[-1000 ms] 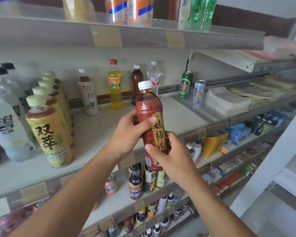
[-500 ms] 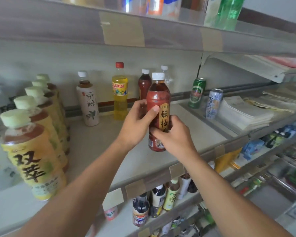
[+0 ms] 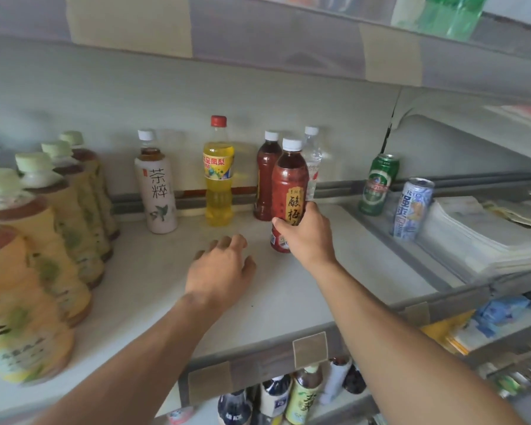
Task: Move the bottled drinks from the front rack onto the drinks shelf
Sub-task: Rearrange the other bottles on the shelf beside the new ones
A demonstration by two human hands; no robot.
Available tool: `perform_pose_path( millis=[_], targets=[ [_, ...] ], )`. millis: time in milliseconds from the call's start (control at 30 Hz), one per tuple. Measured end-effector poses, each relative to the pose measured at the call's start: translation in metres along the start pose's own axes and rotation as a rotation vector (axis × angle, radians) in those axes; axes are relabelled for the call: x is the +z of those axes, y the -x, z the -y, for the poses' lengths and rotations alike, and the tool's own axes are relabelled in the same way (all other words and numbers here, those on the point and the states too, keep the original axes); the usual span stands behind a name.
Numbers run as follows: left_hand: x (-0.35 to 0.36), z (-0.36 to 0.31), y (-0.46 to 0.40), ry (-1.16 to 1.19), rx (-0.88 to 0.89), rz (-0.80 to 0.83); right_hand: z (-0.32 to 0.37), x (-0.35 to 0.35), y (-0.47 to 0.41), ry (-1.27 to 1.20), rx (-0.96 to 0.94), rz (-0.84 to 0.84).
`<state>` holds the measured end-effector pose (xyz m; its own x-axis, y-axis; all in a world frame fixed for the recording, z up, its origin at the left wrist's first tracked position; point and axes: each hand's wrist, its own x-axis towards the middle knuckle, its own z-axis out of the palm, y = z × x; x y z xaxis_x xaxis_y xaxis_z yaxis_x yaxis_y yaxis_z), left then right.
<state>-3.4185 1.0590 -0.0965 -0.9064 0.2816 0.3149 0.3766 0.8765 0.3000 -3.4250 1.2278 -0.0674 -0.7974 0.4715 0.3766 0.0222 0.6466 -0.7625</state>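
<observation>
the tea row point(image 3: 43, 240) stands at the left of the shelf point(image 3: 288, 302). the left hand point(image 3: 219, 271) hangs over the bare middle, fingers loosely curled, holding nothing. the right hand point(image 3: 304, 233) grips the red bottle point(image 3: 288, 191), upright, its base at the shelf, just before the dark bottle point(image 3: 265, 176). a push deeper could knock that one over, i think. the cans point(image 3: 377, 184) and papers point(image 3: 478, 231) crowd the right; another shelf hangs low above.

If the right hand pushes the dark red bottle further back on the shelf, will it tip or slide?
The dark red bottle looks full, so probably heavy for its size. It is tall and narrow, so a high push may tip it; the right hand grips low, which likely helps. The shelf looks smooth, so it should slide.
</observation>
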Motion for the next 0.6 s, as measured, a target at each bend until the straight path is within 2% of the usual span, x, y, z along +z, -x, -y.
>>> perform_pose_path(
  millis=[300, 600],
  targets=[
    [0.003, 0.004, -0.004, -0.016, 0.021, -0.004, -0.019, 0.028, -0.028, 0.006, -0.018, 0.04],
    [0.001, 0.0, -0.004, -0.008, 0.023, -0.1, -0.019, 0.044, -0.043, 0.058, -0.074, 0.043]
  ],
)
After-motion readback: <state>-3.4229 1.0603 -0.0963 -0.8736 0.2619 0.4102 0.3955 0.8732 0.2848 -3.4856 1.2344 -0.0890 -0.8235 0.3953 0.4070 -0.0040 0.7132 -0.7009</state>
